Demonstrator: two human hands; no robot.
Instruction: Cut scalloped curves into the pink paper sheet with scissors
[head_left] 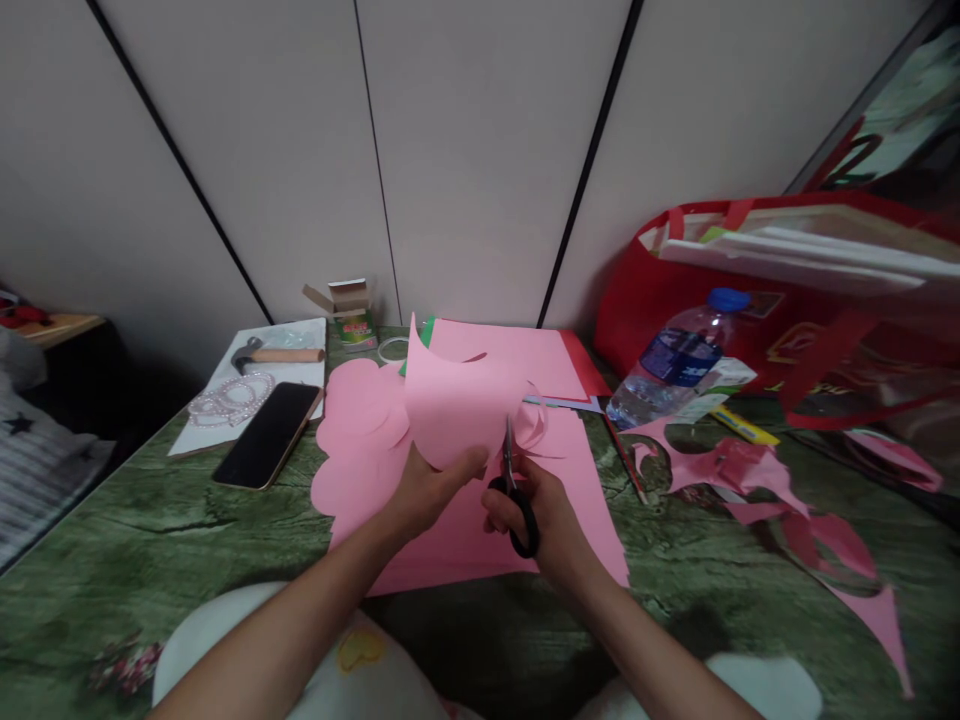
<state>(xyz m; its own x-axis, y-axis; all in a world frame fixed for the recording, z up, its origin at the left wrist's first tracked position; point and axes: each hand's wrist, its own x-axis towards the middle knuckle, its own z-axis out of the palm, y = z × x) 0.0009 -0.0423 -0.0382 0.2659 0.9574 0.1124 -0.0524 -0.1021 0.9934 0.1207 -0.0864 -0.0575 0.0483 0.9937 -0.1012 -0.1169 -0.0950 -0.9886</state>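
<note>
Against the wall on my right, a red bag (645, 300) stands with flat white boards (810, 255) sticking out of its top, and a plastic water bottle (675, 365) with a blue cap lies tilted against it. Farther left, a small cardboard box (346, 300) sits with its flaps open; I cannot tell what is in it.

My left hand (427, 490) is closed on the lower edge of a pink paper piece (457, 400), thumb in front, holding it upright above the pink sheet (465, 540) on the green table (150, 560). My right hand (544, 515) is curled through the black handles of the scissors (514, 490), whose blades point up into the paper's right edge.

Both forearms reach forward from the bottom and meet at the middle. Pink scraps (750, 480) lie to my right; a phone (266, 435) lies face up to my left.
</note>
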